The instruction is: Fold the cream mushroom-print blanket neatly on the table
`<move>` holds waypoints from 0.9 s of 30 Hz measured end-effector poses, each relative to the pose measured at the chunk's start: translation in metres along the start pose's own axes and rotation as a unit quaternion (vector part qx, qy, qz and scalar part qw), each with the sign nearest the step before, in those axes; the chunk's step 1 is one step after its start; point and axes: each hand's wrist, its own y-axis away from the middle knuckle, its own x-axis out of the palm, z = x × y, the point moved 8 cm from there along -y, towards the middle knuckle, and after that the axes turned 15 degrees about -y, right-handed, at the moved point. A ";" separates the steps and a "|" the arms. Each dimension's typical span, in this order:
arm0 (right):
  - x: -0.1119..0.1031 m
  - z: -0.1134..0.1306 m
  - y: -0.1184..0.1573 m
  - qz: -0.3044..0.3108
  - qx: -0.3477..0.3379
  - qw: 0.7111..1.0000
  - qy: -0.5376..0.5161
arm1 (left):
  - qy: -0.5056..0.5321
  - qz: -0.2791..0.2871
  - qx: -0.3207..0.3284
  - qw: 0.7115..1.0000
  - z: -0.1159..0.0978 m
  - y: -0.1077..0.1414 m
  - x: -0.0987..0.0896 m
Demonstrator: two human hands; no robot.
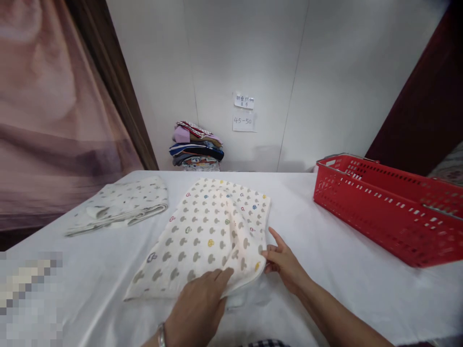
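A white cloth [202, 236] printed with grey mushrooms and a few coloured ones lies in front of me, with a raised wrinkle on its right side. At its near edge my left hand [200, 306] is closed on the fabric, the thumb partly hidden below. My right hand [284, 262] pinches the near right corner, index finger stretched out along the side. To the left rests a second white cloth [130, 200], folded, with small grey marks.
A red plastic basket [376, 217] with a metal handle stands on the right of the white-covered table [325, 299]. Folded fabrics [197, 147] are piled at the back by the wall, below paper labels [243, 121]. A pink curtain [54, 106] hangs at left.
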 end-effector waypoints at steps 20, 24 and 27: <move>0.061 -0.006 -0.019 -0.014 -0.098 0.995 -0.021 | 0.004 -0.090 -0.034 0.995 -0.010 -0.042 0.008; 0.047 -0.020 -0.040 -0.027 -0.028 0.998 -0.040 | 0.016 -0.051 -0.036 0.998 -0.005 -0.040 0.001; 0.019 -0.016 -0.073 -0.059 -0.006 0.997 -0.041 | 0.021 -0.032 -0.026 0.999 -0.005 -0.038 -0.002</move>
